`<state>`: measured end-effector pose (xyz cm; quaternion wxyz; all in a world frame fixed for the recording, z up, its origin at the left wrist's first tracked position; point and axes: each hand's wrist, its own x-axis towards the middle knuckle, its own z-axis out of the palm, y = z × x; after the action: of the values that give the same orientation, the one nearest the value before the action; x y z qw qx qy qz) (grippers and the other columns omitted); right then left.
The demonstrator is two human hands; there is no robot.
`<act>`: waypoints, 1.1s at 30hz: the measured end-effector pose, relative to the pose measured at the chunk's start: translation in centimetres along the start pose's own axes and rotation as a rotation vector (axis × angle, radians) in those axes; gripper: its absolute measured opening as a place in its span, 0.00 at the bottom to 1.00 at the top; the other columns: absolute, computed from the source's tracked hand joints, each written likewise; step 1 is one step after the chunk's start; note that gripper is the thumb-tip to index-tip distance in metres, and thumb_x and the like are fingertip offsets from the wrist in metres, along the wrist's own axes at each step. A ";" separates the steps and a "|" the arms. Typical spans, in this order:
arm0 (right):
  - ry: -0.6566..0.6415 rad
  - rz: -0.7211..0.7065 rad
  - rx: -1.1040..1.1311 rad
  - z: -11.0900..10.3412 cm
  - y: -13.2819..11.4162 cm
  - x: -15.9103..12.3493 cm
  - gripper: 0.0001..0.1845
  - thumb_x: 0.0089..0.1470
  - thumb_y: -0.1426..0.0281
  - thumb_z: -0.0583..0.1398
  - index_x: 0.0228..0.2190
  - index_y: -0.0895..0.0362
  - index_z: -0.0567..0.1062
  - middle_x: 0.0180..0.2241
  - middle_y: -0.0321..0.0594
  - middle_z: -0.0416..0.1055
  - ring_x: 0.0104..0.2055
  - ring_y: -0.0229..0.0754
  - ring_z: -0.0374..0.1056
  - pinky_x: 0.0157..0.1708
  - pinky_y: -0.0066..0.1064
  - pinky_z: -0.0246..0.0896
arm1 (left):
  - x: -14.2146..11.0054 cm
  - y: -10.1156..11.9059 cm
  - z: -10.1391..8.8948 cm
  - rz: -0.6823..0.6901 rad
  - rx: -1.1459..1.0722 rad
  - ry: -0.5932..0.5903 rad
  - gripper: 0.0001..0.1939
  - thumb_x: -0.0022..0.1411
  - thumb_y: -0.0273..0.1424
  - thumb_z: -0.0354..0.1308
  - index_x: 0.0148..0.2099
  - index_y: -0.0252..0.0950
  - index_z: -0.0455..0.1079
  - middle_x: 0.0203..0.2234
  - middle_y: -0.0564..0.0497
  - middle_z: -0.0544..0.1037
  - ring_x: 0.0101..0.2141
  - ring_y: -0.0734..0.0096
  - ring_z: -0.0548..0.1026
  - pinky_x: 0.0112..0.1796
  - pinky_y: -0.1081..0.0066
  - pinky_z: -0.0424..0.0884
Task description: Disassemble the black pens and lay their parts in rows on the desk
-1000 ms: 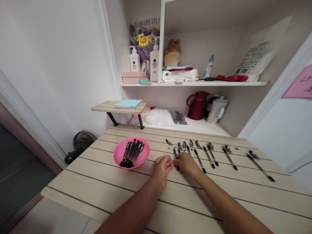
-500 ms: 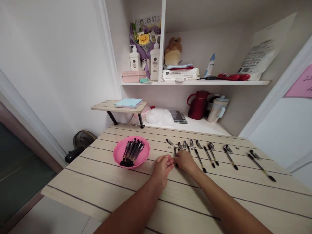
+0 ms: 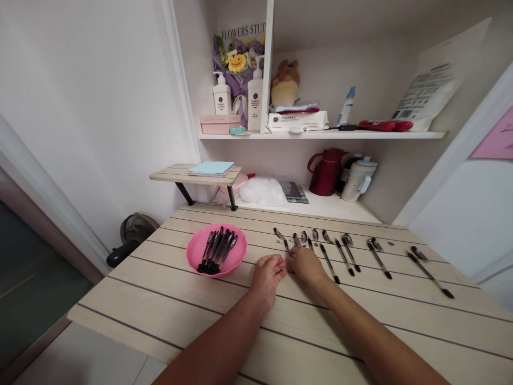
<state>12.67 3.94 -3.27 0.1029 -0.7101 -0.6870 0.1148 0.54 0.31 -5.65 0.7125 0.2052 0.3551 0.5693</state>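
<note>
My left hand (image 3: 268, 275) rests on the table with its fingers curled together; whatever they may hold is hidden. Just to its right, my right hand (image 3: 308, 264) is closed, its fingertips at an uncapped black pen (image 3: 286, 246) whose lower part they cover. A dark pen cap (image 3: 278, 233) lies right at this pen's upper end. To the right of my hands several uncapped pens (image 3: 329, 263) lie slanted, with loose caps (image 3: 326, 236) beyond their tips. In a pink scalloped bowl (image 3: 236, 263) on the left lies a bundle of black pens (image 3: 217, 249).
The striped wooden table (image 3: 160, 299) has a small raised stand (image 3: 172, 174) at its back left, holding blue paper (image 3: 212, 168). Behind are a red jug (image 3: 325, 174), a tumbler (image 3: 356, 182) and a white plastic bag (image 3: 262, 191). A shelf (image 3: 360, 136) with bottles and packets runs above.
The uncapped pen by my right hand has shifted slightly left and up, so its tip now lies in line with the cap. My left hand has hardly moved.
</note>
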 end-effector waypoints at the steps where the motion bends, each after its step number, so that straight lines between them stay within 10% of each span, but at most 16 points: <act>1: 0.000 -0.004 -0.003 0.0 0.0 -0.2 0.11 0.46 0.71 0.54 0.32 0.59 0.73 0.32 0.49 0.73 0.38 0.44 0.68 0.33 0.27 0.53 | 0.0 0.0 0.0 0.002 0.002 -0.001 0.12 0.47 0.34 0.60 0.34 0.33 0.67 0.33 0.44 0.72 0.34 0.69 0.71 0.38 0.67 0.65; 33: 0.083 -0.027 -0.072 -0.7 1.9 -3.0 0.11 0.53 0.74 0.49 0.31 0.60 0.72 0.29 0.49 0.73 0.33 0.43 0.69 0.30 0.28 0.52 | 0.0 0.0 0.0 0.021 0.016 0.003 0.14 0.44 0.34 0.61 0.34 0.32 0.67 0.31 0.45 0.73 0.32 0.70 0.72 0.37 0.68 0.66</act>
<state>14.59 0.88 -3.09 0.1073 -0.7081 -0.6954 0.0588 0.51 0.35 -5.68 0.7043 0.2141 0.3584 0.5742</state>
